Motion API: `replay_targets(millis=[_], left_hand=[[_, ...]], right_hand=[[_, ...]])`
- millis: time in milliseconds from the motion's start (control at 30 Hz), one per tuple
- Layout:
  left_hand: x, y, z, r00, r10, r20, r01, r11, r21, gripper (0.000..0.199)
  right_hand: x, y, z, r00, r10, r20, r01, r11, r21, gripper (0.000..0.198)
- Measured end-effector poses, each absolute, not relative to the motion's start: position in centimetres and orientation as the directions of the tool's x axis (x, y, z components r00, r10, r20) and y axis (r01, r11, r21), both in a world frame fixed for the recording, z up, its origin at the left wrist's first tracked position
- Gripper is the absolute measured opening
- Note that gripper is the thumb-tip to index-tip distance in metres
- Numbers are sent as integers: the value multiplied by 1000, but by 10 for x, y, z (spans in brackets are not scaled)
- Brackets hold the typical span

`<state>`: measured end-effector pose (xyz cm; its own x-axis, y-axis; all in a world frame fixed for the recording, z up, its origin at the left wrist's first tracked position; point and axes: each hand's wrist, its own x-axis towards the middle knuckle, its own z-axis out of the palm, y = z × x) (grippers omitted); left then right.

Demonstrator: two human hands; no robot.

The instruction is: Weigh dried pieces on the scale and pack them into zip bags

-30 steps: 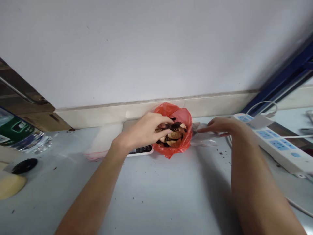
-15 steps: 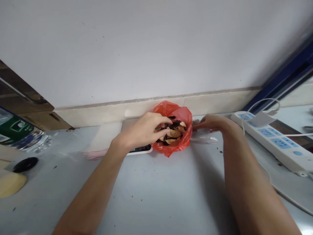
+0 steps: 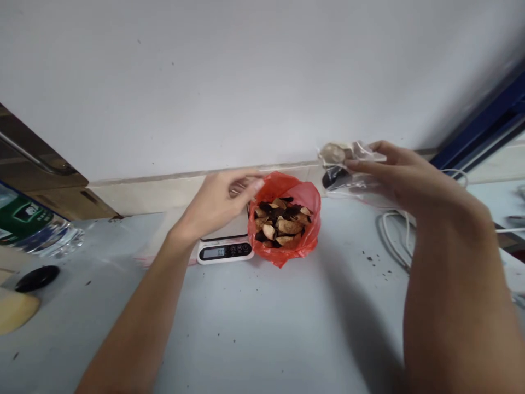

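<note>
My right hand (image 3: 396, 167) is closed on a clear plastic bag (image 3: 361, 183) and holds it up near the wall. Inside the bag are pale tan pieces and a dark piece. My left hand (image 3: 223, 197) hovers over a white digital scale (image 3: 225, 251), fingers curved and thumb apart, its tips beside the left rim of a red plastic bag (image 3: 301, 249). That bag stands open, filled with dried curled brown and black pieces (image 3: 289, 225). The scale's display seems to read 0.0; its plate is partly hidden beneath my left hand.
Clear zip bags with red seams (image 3: 145, 260) lie left of the scale. A water bottle (image 3: 36, 224) and a black oval object (image 3: 38, 279) are at far left. On the right, a white cable (image 3: 388, 235) lies near dark crumbs. The wall (image 3: 262, 82) bounds the counter behind.
My left hand has drawn back left from over the brown pieces, uncovering them and the scale's display. My right hand has lifted the clear bag up and right from beside the red bag.
</note>
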<state>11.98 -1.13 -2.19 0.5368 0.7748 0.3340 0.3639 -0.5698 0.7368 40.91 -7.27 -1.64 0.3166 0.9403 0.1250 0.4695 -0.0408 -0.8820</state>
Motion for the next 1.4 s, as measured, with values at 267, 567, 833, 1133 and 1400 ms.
replay_targets(millis=[267, 567, 833, 1133, 1400], left_hand=[[113, -6, -19, 498, 859, 117, 219, -255, 942, 56], [69, 24, -28, 198, 963, 184, 274, -235, 933, 28], [50, 29, -34, 183, 969, 165, 325, -218, 920, 24], [49, 23, -33, 115, 926, 360, 561, -359, 746, 28], [68, -3, -13, 678, 735, 33, 448, -448, 774, 17]], right_hand=[[335, -54, 0, -345, 935, 89, 480, 257, -839, 45], [332, -35, -10, -199, 976, -85, 624, 60, -780, 30], [302, -35, -17, -89, 978, -191, 402, -140, -905, 16], [293, -29, -29, -195, 978, -70, 386, 10, -923, 37], [279, -28, -36, -276, 961, 38, 263, 114, -958, 42]])
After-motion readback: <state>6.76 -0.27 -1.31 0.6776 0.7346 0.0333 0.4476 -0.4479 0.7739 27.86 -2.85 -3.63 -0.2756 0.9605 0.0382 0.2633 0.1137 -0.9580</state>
